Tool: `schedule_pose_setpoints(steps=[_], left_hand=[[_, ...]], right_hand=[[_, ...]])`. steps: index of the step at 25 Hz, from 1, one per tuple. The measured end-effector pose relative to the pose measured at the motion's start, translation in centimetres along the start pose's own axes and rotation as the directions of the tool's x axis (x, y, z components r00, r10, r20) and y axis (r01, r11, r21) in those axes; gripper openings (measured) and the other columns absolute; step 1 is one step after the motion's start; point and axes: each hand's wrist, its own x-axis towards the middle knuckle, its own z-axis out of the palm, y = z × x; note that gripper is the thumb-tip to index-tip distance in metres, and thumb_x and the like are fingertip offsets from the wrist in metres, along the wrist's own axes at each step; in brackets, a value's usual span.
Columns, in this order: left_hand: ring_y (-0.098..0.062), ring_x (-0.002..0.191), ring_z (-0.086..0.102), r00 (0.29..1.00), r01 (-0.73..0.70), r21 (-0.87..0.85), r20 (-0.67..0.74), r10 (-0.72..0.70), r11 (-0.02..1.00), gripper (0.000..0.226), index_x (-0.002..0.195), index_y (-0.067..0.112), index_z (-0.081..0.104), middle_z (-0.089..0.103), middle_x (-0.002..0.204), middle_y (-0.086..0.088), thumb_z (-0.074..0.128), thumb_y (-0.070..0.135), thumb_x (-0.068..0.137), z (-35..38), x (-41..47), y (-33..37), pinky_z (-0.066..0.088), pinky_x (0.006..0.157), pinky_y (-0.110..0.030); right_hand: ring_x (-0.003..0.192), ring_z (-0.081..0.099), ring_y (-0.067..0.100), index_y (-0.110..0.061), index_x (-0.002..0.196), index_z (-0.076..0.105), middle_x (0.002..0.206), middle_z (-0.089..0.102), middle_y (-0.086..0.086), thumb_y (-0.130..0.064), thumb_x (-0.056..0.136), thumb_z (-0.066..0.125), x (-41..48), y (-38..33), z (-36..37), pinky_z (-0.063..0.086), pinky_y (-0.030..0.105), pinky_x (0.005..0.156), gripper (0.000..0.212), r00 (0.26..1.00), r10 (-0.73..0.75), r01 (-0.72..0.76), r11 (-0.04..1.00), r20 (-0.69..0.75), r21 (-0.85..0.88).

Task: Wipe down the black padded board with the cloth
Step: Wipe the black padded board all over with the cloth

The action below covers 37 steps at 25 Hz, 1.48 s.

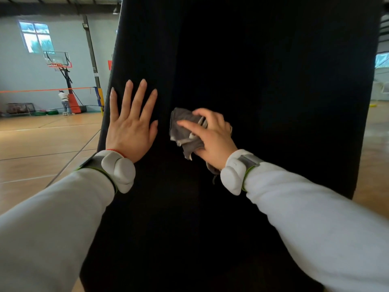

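Cloth [182, 128] (part hidden) gripped by right hand [214, 139]; left hand [130, 129] flat, apparently pressing board [273, 81].

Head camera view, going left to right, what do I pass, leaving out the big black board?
Basketball hoop → left hand, fingers spread flat → cloth → right hand gripping that cloth.
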Motion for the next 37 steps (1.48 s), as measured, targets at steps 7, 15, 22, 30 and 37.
schedule_pose_setpoints(steps=[7, 15, 22, 30, 37], left_hand=[[-0.036, 0.142, 0.006, 0.998, -0.042, 0.067, 0.047, 0.039, 0.997, 0.063, 0.148, 0.015, 0.016, 0.013, 0.155, -0.015, 0.029, 0.039, 0.091, 0.3, -1.6, -0.4, -0.010, 0.113, -0.048], [-0.036, 0.142, 0.007, 1.000, -0.016, 0.071, 0.023, 0.014, 0.997, 0.063, 0.148, 0.015, 0.018, 0.014, 0.155, -0.015, 0.031, 0.038, 0.091, 0.6, -1.7, 0.0, -0.005, 0.112, -0.052], [-0.036, 0.142, 0.004, 0.999, -0.019, 0.026, 0.044, 0.018, 0.999, 0.063, 0.148, 0.014, 0.019, 0.012, 0.155, -0.015, 0.031, 0.037, 0.090, 0.2, -1.9, -0.2, -0.004, 0.113, -0.053], [-0.037, 0.142, 0.006, 0.999, -0.012, 0.060, 0.053, 0.009, 0.998, 0.063, 0.148, 0.016, 0.016, 0.013, 0.155, -0.016, 0.029, 0.040, 0.091, 0.9, -3.1, 0.0, -0.011, 0.113, -0.048], [-0.037, 0.142, 0.005, 0.999, -0.005, 0.070, 0.044, 0.002, 0.998, 0.063, 0.148, 0.017, 0.016, 0.012, 0.155, -0.016, 0.029, 0.040, 0.091, 0.8, -3.2, 0.2, -0.010, 0.113, -0.050]], right_hand=[[0.115, 0.039, 0.031, -0.028, 0.123, 0.058, 0.132, 0.041, 0.008, -0.005, 0.072, 0.066, 2.8, 1.9, -4.1, 0.038, 0.050, 0.094, 0.056, 0.998, 0.015, -0.011, 0.998, -0.064, 0.064], [0.118, 0.033, 0.025, -0.038, 0.126, 0.051, 0.131, 0.037, 0.000, -0.016, 0.068, 0.070, 3.9, 0.6, -1.4, 0.037, 0.044, 0.094, 0.064, 0.948, 0.191, -0.174, 0.981, -0.256, 0.088], [0.113, 0.033, 0.023, -0.033, 0.121, 0.059, 0.127, 0.044, 0.006, -0.019, 0.066, 0.078, -1.7, -0.5, 2.0, 0.027, 0.034, 0.088, 0.060, 0.987, 0.089, -0.075, 0.991, -0.135, 0.108], [0.115, 0.036, 0.024, -0.029, 0.122, 0.058, 0.127, 0.040, 0.005, -0.008, 0.071, 0.061, 3.9, 0.6, -3.8, 0.036, 0.039, 0.099, 0.055, 0.960, 0.204, -0.156, 0.958, -0.193, 0.240], [0.111, 0.039, 0.026, -0.032, 0.118, 0.060, 0.123, 0.044, 0.004, -0.018, 0.067, 0.073, 0.7, -0.5, 1.0, 0.037, 0.045, 0.090, 0.055, 0.963, 0.145, -0.107, 0.979, -0.229, 0.172]])
